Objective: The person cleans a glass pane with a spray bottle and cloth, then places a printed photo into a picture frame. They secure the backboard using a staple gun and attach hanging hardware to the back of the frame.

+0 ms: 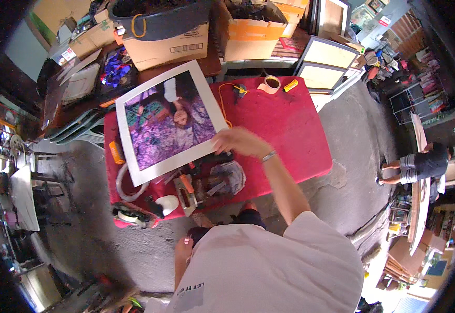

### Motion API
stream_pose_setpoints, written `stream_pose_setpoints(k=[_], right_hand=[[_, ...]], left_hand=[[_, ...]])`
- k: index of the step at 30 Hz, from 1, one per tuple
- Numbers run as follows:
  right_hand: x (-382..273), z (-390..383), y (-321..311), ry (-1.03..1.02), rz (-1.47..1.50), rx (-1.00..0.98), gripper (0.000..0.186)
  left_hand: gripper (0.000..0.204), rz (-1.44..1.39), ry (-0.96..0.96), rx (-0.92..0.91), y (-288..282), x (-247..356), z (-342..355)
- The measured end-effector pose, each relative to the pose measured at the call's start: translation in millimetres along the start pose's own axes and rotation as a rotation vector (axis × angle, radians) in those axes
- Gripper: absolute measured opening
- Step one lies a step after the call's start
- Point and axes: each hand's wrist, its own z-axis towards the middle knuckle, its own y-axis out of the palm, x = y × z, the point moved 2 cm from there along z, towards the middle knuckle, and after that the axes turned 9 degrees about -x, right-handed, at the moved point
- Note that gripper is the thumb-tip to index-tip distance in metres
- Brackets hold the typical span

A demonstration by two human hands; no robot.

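A picture print with a wide white border (171,168) lies tilted over the left part of a red-covered table (295,135). My right hand (240,142) is closed on its near right corner, thumb and fingers pinching the border. My left hand (183,248) hangs low beside my body, away from the table; its fingers are mostly hidden. Near the print's lower edge lie a hand tool with an orange part (186,190), a crumpled clear plastic bag (232,176), a pale ring-shaped roll (128,185) and a rounded white object (168,204). An orange box (116,153) sits left of the print.
At the table's far edge are a tape roll (272,83), a yellow object (290,85) and a dark tool (240,91) with an orange cord. Behind stand cardboard boxes (251,36), a black tub (159,23) and frames (324,62). A person (428,161) stands far right.
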Motion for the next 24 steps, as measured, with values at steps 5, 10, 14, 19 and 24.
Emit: stream_pose_setpoints(k=[5,10,14,19,24], right_hand=[[75,-70,-225,0.513,-0.57,0.777,0.025],[211,-105,-363,0.681,-1.004,0.593,0.058],[293,-134,-417,0.452,-1.302,0.48,0.063],[290,-112,-421,0.398,-1.175,0.31,0.043],[326,-181,-456,0.122,-1.109,0.535,0.03]], left_hand=[[0.023,-0.193,0.266,-0.008,-22,218,-2],[0.024,0.041,0.499,0.079,-3,416,55],[0.031,0.357,0.697,0.148,18,525,155],[0.046,0.593,0.551,0.344,-2,617,282],[0.044,0.739,0.304,0.336,20,658,396]])
